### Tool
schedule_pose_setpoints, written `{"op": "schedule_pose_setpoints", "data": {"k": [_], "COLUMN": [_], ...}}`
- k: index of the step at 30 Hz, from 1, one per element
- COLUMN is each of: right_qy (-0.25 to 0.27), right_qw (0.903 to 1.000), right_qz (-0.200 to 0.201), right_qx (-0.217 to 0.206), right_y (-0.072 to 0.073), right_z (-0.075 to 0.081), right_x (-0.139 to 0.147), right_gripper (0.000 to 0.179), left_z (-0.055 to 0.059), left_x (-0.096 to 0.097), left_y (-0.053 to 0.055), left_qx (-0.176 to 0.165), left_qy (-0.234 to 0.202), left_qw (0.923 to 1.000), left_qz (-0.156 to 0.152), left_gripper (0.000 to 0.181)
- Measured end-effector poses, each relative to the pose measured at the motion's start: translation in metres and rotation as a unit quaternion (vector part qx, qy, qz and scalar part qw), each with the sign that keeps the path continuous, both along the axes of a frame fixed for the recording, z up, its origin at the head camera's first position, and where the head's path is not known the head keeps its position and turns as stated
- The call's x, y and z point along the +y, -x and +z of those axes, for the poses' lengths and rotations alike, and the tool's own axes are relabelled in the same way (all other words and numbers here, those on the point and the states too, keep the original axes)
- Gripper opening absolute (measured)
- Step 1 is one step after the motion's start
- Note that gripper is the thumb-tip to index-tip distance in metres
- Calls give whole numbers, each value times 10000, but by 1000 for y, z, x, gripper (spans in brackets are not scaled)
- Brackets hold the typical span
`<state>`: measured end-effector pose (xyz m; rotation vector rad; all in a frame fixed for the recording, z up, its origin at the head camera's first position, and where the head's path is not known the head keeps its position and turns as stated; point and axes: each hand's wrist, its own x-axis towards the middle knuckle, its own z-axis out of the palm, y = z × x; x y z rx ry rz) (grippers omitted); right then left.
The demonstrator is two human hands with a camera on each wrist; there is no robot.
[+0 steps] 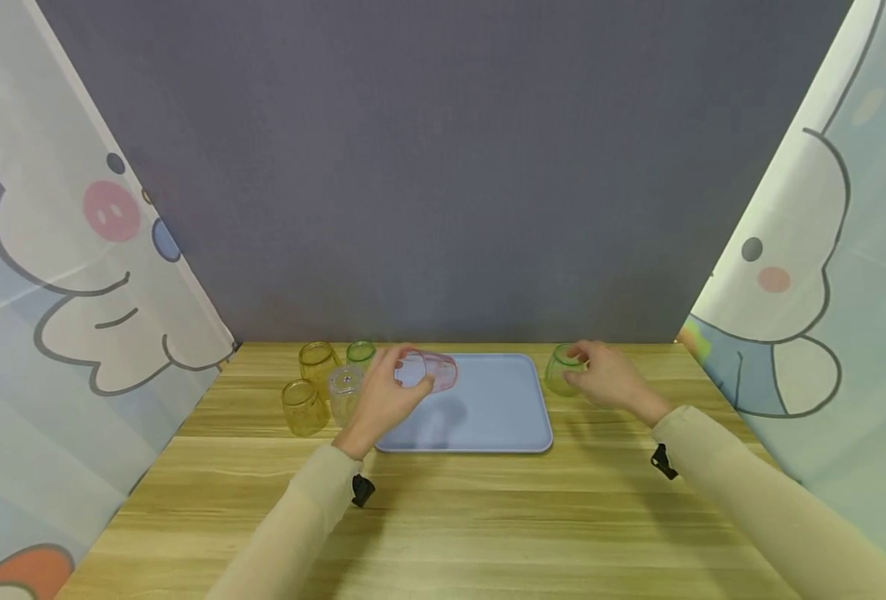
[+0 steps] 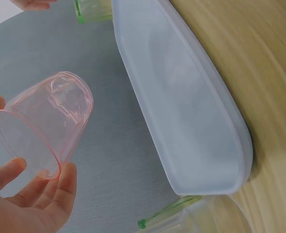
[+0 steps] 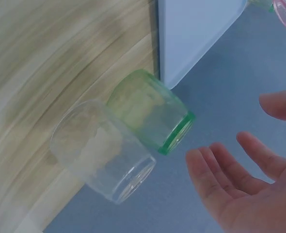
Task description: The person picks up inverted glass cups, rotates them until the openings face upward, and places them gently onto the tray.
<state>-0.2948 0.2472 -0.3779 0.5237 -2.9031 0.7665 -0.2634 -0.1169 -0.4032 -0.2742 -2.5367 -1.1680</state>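
My left hand grips a pink see-through cup by its rim, thumb on one side and fingers on the other. That cup is tipped sideways above the blue-grey tray, its mouth towards the hand. In the left wrist view the fingertips press along the pink rim. At the tray's right side stands a green see-through cup. My right hand is beside and above it, fingers loosely bent and nothing between them. The right wrist view shows a gap from the fingers to the green cup and to a clear cup next to it.
Left of the tray stand two yellow cups, a second green cup and another clear cup, partly behind my left hand. A dark grey panel rises behind the wooden table, with printed curtains at both sides.
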Motion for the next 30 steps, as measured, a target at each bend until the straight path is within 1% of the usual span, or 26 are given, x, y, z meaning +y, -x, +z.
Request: {"op": "schedule_pose_setpoints", "data": {"k": [7,10,14,20,26,30], "right_qy": [-158,-234,-328,-416,-726,-857], "right_qw": [9999,9997,9994,9990,9971,9958], "right_qz": [3,-37,-62,-126,-218,-300], "right_qx": [19,80,104,92,50,83], "right_y": [3,4,5,7,8,9], "right_z": [3,4,6,7,5,2], "right_x": [7,9,11,13,15,16], "right_gripper": [44,42,42,44,50,50], "left_z": [3,4,7,8,8,9], "left_x": [1,2,1,-1,-1,-2], "left_y": [2,3,4,7,10,12], "left_qx": [337,512,658,752,661,695], "left_qy": [403,570,816,1086,1248,1495], "left_qw": [9986,9970,9944,9910,9898,9861], "left_qz": [-87,-126,-164,-238,-208,-228], "left_gripper": [52,54,57,56,54,51]}}
